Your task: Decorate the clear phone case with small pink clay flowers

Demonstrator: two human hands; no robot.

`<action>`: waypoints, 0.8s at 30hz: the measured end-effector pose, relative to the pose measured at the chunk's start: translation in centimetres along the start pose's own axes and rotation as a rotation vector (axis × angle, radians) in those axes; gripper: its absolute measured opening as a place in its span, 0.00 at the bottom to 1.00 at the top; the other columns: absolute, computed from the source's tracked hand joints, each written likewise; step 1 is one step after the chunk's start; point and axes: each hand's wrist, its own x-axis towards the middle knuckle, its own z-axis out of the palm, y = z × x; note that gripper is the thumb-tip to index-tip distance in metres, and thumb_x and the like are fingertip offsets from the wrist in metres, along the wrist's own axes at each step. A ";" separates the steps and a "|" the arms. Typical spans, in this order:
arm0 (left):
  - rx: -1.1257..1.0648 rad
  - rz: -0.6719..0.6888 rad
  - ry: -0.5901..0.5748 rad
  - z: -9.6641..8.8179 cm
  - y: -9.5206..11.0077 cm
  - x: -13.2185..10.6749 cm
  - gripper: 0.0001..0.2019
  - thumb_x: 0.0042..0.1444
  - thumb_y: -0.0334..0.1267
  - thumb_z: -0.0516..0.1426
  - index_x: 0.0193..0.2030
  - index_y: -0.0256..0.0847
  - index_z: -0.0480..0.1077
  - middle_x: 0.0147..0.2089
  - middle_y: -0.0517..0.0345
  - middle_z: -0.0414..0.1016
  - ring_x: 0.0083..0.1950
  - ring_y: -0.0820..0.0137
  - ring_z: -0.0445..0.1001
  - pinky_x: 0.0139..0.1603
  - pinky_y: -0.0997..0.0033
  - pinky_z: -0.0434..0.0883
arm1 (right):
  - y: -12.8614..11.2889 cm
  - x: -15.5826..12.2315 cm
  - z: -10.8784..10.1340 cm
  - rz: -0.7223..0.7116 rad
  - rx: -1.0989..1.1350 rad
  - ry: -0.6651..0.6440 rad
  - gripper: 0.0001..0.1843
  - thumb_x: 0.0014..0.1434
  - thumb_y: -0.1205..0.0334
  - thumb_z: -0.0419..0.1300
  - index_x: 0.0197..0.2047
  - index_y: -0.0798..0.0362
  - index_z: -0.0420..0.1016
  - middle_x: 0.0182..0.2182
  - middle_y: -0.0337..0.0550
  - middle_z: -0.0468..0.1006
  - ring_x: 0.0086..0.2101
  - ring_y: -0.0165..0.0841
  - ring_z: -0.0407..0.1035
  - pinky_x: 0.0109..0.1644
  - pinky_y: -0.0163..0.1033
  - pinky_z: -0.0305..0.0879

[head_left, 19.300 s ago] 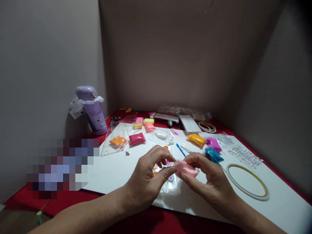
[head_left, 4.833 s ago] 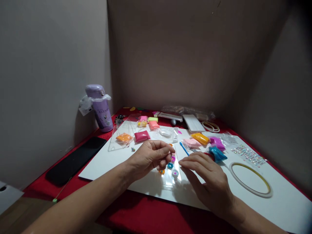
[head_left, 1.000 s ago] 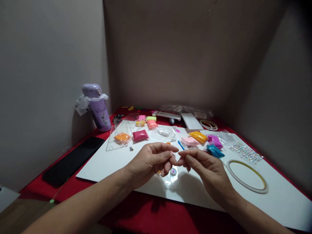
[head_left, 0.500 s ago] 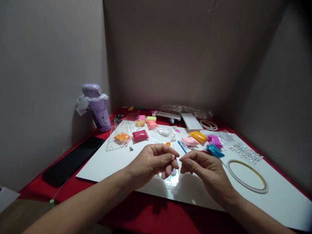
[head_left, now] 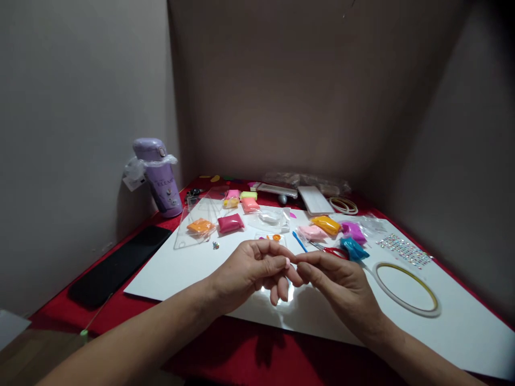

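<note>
My left hand (head_left: 261, 268) pinches a small pale pink lump of clay (head_left: 287, 262) between thumb and forefinger, above the white board. My right hand (head_left: 336, 279) is closed just right of it, its fingertips meeting those of my left hand; whatever it may hold is hidden. Below and behind the hands lies a clear sheet with small orange and purple pieces (head_left: 276, 237), mostly covered by my left hand. A blue modelling tool (head_left: 300, 242) and red-handled scissors (head_left: 336, 252) rest just beyond my right hand.
On the white board (head_left: 169, 273) lie packets of coloured clay, such as a crimson one (head_left: 230, 223) and a teal one (head_left: 354, 249), a rhinestone sheet (head_left: 405, 250) and a tape roll (head_left: 436, 300). At left are a black phone (head_left: 120, 265) and a purple bottle (head_left: 163, 182).
My two hands have come together, closing the gap between their fingertips. The pale pink lump shows more clearly in my left hand, and the scissors are less covered.
</note>
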 end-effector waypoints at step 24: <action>0.204 0.055 0.039 1.0 -0.2 -0.5 0.12 0.53 0.40 0.64 0.43 0.38 0.79 0.32 0.51 0.78 0.23 0.74 0.75 0.22 0.78 0.71 | 0.6 -0.8 -0.3 -0.022 -0.059 -0.003 0.09 0.65 0.58 0.55 0.34 0.51 0.72 0.26 0.37 0.73 0.29 0.30 0.68 0.36 0.36 0.64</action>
